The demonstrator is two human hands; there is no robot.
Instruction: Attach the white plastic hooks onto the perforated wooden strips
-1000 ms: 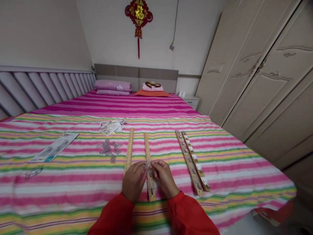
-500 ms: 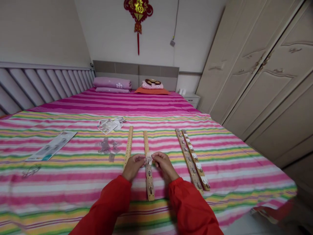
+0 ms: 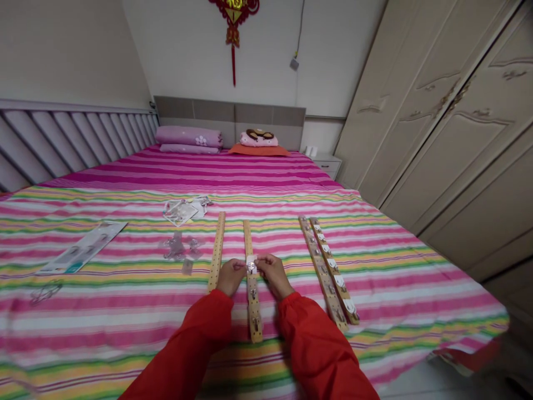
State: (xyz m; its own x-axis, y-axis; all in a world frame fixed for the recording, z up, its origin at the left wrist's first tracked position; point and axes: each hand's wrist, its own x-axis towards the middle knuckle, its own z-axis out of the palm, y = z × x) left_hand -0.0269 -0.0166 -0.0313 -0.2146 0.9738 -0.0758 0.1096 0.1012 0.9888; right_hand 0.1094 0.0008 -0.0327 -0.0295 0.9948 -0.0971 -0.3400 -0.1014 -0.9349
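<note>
My left hand and my right hand meet over a narrow wooden strip with a row of small holes, which lies lengthwise on the striped bedsheet. Between my fingertips is a small white adhesive hook, pressed against the strip and partly hidden by my fingers. Metal hooks show lower down that strip. A second perforated strip lies just left of my left hand. Right of my right hand lie two more strips, the outer one carrying several white hooks.
Clear plastic hook parts, a packaging card and loose paper wrappers lie on the bed to the left. A cream wardrobe stands along the right side, with a slatted panel on the left.
Both hands have moved forward along the strip, away from me, and closer together around the white hook. The view has tilted slightly upward.
</note>
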